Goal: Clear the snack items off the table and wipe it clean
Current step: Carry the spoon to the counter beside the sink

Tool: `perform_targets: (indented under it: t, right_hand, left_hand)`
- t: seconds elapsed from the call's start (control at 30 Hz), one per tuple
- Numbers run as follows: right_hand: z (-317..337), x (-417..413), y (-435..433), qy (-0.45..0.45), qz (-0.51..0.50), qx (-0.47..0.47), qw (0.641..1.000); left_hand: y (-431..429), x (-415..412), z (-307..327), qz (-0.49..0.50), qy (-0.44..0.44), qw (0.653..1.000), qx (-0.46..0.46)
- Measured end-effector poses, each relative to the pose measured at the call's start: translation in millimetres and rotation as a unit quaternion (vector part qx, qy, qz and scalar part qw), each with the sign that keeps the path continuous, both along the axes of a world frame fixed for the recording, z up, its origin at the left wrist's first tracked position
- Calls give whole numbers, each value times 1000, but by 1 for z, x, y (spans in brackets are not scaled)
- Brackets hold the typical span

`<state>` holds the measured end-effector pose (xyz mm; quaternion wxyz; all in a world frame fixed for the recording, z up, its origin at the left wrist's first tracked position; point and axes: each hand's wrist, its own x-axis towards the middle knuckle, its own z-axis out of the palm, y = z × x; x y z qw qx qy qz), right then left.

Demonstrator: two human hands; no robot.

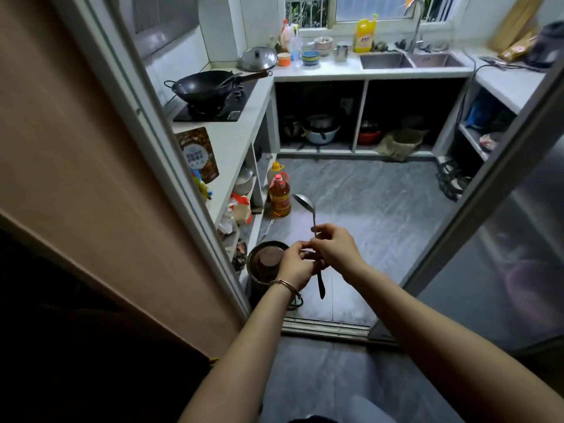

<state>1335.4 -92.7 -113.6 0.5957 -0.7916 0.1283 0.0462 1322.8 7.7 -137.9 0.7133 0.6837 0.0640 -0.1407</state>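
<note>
Wok (204, 86) stands on the stove at the far left with a dark utensil lying inside it, and a metal lid (258, 58) leans behind it. Nearer, a brown printed packet (198, 154) lies on the left surface (235, 138). On the floor below, a round pot (265, 267) holds something brown and round; what it is cannot be told. Just beyond the pot stands an oil bottle (279, 193), red-capped and filled with amber oil.

Along the far surface are stacked bowls (311, 58), a metal cup (341, 52) and a yellow detergent bottle (364, 36); their contents are not visible. The double sink (386, 61) lies to the right of these, under a tall tap. In the open shelves beneath sit basins and pots.

A spoon (304, 201) is held in the air over the kitchen threshold, near the middle of the scene. It is metal and stands almost upright, bowl at the top and tilted left, with a dark lower end hanging below the hands.

The left hand (294, 267), a bracelet on its wrist, has its fingers curled in against the handle. The right hand (332, 249) pinches the handle just above it, thumb and fingers closed round the stem. The two hands touch.
</note>
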Motion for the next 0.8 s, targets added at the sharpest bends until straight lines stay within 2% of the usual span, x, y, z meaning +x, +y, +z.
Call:
perform_targets:
  t: [0.33, 0.8]
  right_hand:
    - [-24, 133, -35, 4, -10, 6, 1000]
    - [-20, 343, -95, -6, -13, 27, 1000]
  left_hand:
    - [-36, 133, -18, -17, 23, 999, 29]
    - [-98, 329, 10, 4, 7, 999, 35]
